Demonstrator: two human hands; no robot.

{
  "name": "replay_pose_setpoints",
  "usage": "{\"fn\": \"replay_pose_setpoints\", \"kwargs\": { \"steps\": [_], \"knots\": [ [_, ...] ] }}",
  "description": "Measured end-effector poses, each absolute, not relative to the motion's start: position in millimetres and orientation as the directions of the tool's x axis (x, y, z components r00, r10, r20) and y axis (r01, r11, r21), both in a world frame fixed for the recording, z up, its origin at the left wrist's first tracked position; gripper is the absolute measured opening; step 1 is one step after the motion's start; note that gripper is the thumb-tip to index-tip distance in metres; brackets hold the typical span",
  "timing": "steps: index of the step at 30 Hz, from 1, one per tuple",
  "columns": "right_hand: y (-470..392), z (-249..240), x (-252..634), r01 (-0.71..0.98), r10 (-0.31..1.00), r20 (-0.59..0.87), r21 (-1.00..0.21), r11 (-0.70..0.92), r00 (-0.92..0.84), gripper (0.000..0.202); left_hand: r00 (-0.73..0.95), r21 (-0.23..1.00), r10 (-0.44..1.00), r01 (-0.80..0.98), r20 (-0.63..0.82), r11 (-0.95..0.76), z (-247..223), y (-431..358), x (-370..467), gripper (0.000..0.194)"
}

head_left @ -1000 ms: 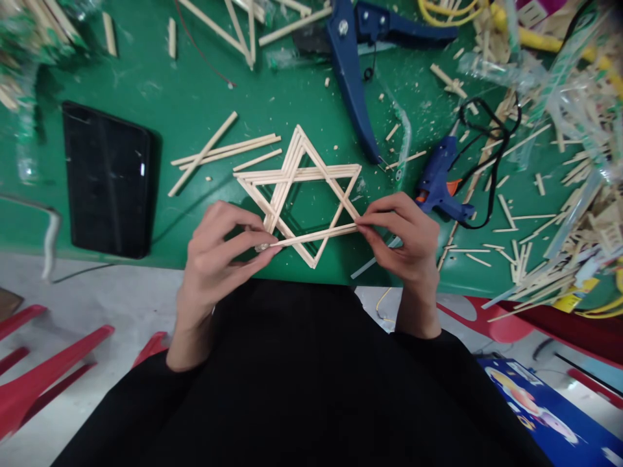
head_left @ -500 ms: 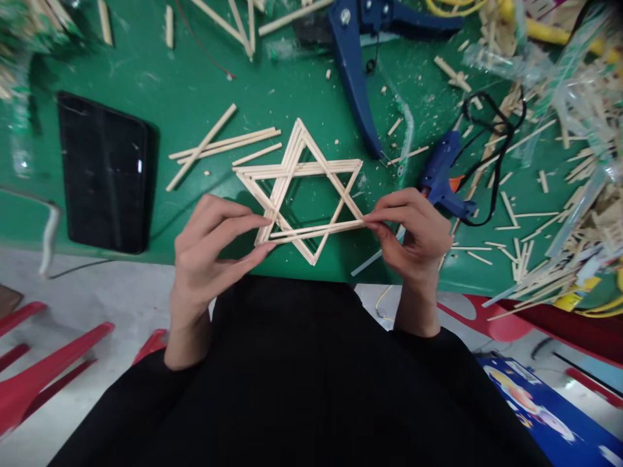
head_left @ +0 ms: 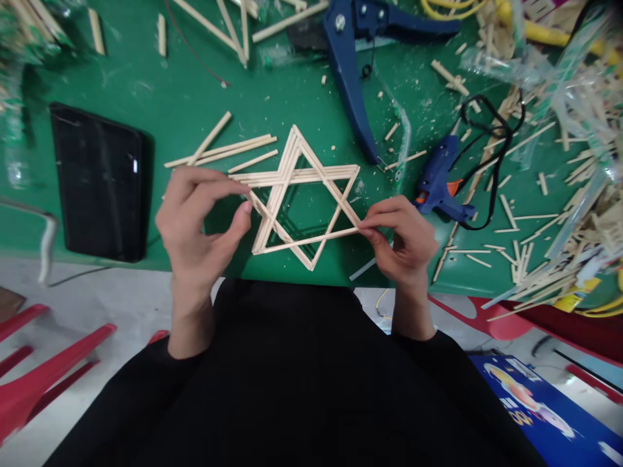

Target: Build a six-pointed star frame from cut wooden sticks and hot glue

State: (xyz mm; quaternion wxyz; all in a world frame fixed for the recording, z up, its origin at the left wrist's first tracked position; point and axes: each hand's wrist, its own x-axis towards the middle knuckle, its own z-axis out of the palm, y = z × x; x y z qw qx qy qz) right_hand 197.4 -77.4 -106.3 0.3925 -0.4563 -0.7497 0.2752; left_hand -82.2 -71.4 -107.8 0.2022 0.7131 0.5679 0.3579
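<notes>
A six-pointed star [head_left: 302, 174] made of layered thin wooden sticks is in front of me, over the green table. My right hand [head_left: 402, 237] pinches its lower right corner between thumb and fingertips. At its left corner is my left hand [head_left: 202, 224], with thumb and index finger close together around the stick ends; the fingers partly cover that tip. A few loose wooden sticks [head_left: 233, 150] lie just beyond my left hand. Nearest to my right hand is a blue glue gun [head_left: 438, 176] with an orange trigger.
A black tablet-like device [head_left: 100, 185] lies at the left. Beyond the star rests a dark blue cutter tool [head_left: 348, 84]. Stick scraps and plastic wrapping [head_left: 584, 117] crowd the right side. The table's front edge [head_left: 292, 280] runs close to my body.
My left hand has moved from the star's lower left corner up to its left corner. The lower sticks now lie together in one line. My right hand keeps its pinch.
</notes>
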Motion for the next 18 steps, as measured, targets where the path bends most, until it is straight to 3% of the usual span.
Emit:
{"fn": "replay_pose_setpoints", "kwargs": {
  "steps": [5,10,14,18],
  "knots": [
    [-74.8,-108.4,197.0,0.464,0.908,0.324,-0.782,0.415,-0.267,0.017,0.115,0.713,0.959,0.647,0.261,-0.272,-114.6,-65.3,-81.7,0.014],
    [-69.0,-109.5,198.2,0.488,0.912,0.335,-0.771,0.409,-0.235,0.017,0.120,0.743,0.919,0.553,0.376,-0.377,-119.1,-62.5,-81.7,0.016],
    [-61.7,-108.7,194.8,0.530,0.908,0.371,-0.739,0.416,-0.195,0.016,0.169,0.790,0.914,0.462,0.368,-0.403,-116.5,-61.8,-81.8,0.014],
    [-52.2,-107.3,187.6,0.548,0.895,0.403,-0.712,0.439,-0.192,0.017,0.149,0.774,0.911,0.486,0.384,-0.406,-116.6,-59.5,-81.1,0.012]
  ]
}}
